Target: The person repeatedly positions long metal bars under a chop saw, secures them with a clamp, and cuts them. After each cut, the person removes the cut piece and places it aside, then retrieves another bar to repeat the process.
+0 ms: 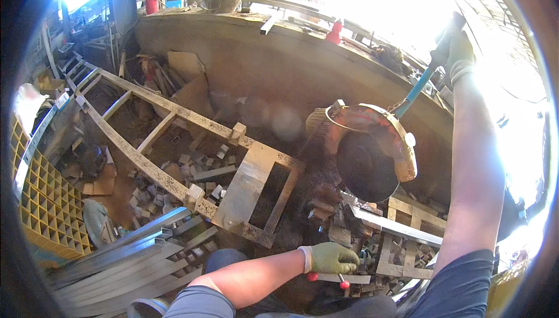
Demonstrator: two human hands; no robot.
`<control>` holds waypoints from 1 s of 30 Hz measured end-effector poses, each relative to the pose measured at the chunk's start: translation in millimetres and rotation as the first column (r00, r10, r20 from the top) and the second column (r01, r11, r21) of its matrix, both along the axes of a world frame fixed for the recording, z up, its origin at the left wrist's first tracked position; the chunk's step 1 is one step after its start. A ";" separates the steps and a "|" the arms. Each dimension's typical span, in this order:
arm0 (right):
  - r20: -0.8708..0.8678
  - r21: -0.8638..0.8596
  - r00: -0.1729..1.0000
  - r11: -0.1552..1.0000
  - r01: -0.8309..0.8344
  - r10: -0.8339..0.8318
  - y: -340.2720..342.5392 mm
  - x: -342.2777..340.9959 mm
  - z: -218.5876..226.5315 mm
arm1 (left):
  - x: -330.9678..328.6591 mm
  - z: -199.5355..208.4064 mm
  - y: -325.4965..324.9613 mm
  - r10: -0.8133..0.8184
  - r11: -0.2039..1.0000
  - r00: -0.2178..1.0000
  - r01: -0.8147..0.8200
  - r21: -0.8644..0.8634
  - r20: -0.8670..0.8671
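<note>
My left hand [333, 258], in a green glove, grips the red-knobbed handle of a vise clamp [343, 279] at the base of a chop saw. My right hand [459, 51], also gloved, is raised high and closed on the saw's blue handle [424, 82]. The saw's dark cutting disc [367, 172] sits under a rusty orange guard [378, 129], lifted above the saw bed. A long steel bar [396, 228] lies across the saw bed just below the disc, running off to the right.
A rusty welded ladder-like frame [174, 114] lies on the ground to the left, with several cut metal offcuts [198, 169] scattered around it. Grey metal tubes [128, 254] lie at lower left beside a yellow grid crate [46, 201]. A concrete wall [279, 56] runs behind.
</note>
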State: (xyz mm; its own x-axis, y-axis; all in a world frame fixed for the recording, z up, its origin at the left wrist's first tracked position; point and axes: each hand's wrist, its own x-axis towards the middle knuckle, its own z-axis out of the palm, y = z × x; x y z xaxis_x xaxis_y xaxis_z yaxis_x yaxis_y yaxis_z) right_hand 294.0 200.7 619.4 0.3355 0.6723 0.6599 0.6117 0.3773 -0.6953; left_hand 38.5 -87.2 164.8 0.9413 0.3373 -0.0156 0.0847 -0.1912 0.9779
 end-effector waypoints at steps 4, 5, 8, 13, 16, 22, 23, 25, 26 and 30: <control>-0.014 -0.032 1.000 0.999 0.013 -0.013 0.5 -7.8 4.5 | 1.6 -2.7 6.1 -0.013 1.000 1.000 0.014 -0.007 0.017; -0.186 -0.019 0.980 0.997 -0.073 0.069 -5.3 -13.6 4.5 | 2.5 -5.0 6.3 -0.017 1.000 1.000 0.017 -0.019 0.024; -0.081 -0.071 0.996 0.997 -0.042 0.036 -5.7 -2.9 -2.9 | 3.0 -15.0 7.6 -0.002 0.999 0.998 0.000 0.035 0.058; -0.011 -0.052 0.999 0.998 -0.040 0.040 -33.4 34.3 -69.7 | 11.6 -31.9 3.9 0.075 0.965 0.974 -0.124 0.231 0.212; -0.194 0.127 0.978 0.990 -0.059 0.083 -112.2 -11.2 -132.8 | -0.9 -10.5 5.6 0.050 0.987 0.994 -0.065 0.148 0.101; 0.029 0.242 0.993 0.963 -0.118 0.114 -282.3 -33.8 -301.4 | 3.4 4.5 -4.9 -0.033 0.997 0.999 0.035 0.073 -0.032; 0.163 0.074 0.951 0.958 -0.277 0.262 -297.7 -38.6 -330.4 | 4.2 -0.1 -6.5 -0.017 0.993 1.000 0.019 0.117 -0.014; 0.415 -0.366 0.877 0.927 -0.085 0.244 -317.3 -59.6 -364.9 | 7.4 -12.1 -10.6 -0.001 0.979 1.000 -0.003 0.201 0.022; 0.227 -0.459 0.940 0.879 -0.128 0.256 -315.7 -57.8 -388.5 | 10.1 -9.1 -9.2 -0.022 0.978 0.999 0.026 0.207 -0.024; 0.233 -0.660 0.949 0.751 -0.007 0.214 -282.0 -47.3 -451.3 | 3.1 13.0 -11.1 -0.042 0.984 0.998 0.047 0.173 -0.036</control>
